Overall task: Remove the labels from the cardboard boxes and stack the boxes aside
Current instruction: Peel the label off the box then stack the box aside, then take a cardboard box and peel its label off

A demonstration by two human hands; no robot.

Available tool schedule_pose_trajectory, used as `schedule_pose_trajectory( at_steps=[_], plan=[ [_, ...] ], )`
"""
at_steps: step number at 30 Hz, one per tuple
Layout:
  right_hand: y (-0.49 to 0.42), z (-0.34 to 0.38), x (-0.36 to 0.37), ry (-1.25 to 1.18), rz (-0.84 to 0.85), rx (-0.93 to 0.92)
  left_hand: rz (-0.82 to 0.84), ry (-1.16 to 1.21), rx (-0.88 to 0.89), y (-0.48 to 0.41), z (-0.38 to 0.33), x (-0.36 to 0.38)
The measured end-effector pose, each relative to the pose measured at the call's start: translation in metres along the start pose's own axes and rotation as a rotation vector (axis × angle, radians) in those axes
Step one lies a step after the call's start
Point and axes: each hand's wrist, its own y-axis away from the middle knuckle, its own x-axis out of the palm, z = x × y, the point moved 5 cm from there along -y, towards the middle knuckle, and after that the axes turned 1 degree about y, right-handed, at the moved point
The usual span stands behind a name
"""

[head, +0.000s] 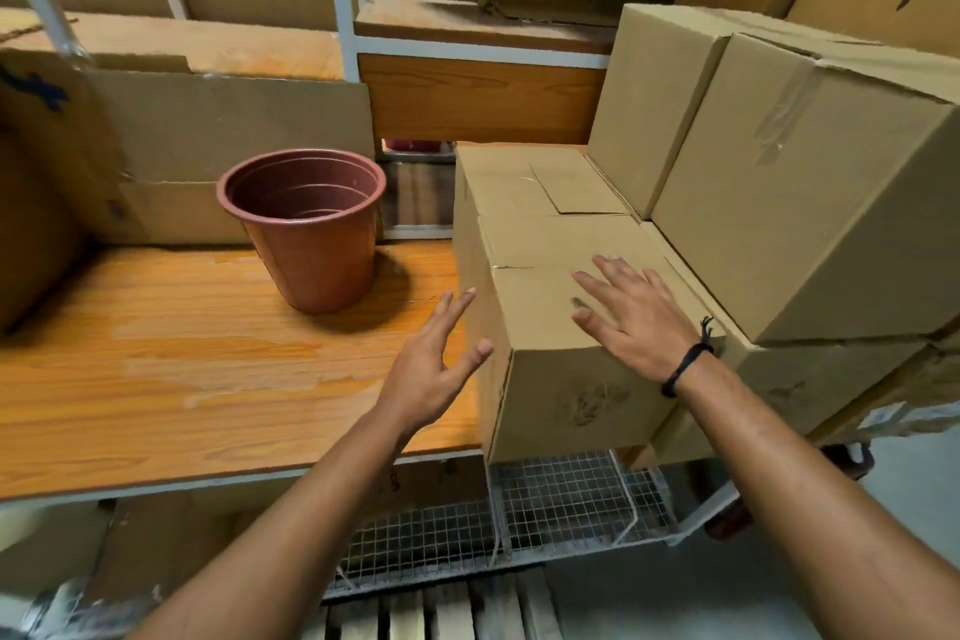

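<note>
A plain cardboard box (545, 379) sits at the right end of the wooden shelf, its near end jutting past the shelf's front edge. My left hand (434, 364) is open with fingers straight, beside the box's left face. My right hand (631, 314) is open with fingers spread, flat over the box's top near its right edge. A rough torn patch (595, 403) shows on the box's front face. Behind it lies another box (524, 179). To the right, two large boxes (810, 187) are stacked on a lower box (810, 374).
A brown plastic pot (306, 229) stands on the wooden shelf (182, 364) left of the boxes. Flattened cardboard (228, 130) leans at the shelf's back. A wire mesh cart (561, 499) is below the boxes, with a wooden pallet (447, 613) on the floor.
</note>
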Motion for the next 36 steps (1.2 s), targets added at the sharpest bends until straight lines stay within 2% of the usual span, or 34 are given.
schedule_pose_trajectory(
  at_steps=[3,6,12,18,22,29,36],
  plan=[
    [-0.018,0.054,0.002,-0.048,-0.009,-0.124,-0.136,-0.017,-0.055,0.019,0.01,-0.03],
    [-0.034,0.114,0.007,-0.097,-0.01,-0.221,-0.202,-0.089,-0.082,0.04,0.023,-0.076],
    [-0.057,0.255,0.03,-0.126,0.054,-0.407,-0.462,-0.239,-0.27,0.107,0.077,-0.236],
    [-0.091,0.382,0.05,-0.193,0.099,-0.477,-0.657,-0.304,-0.404,0.187,0.117,-0.383],
    [-0.121,0.458,0.073,-0.234,0.11,-0.504,-0.735,-0.382,-0.414,0.216,0.145,-0.461],
    [-0.169,0.554,0.095,-0.28,0.136,-0.553,-0.828,-0.373,-0.422,0.21,0.186,-0.538],
    [-0.257,0.624,0.09,-0.339,0.051,-0.584,-0.848,-0.393,-0.384,0.151,0.216,-0.582]
  ],
)
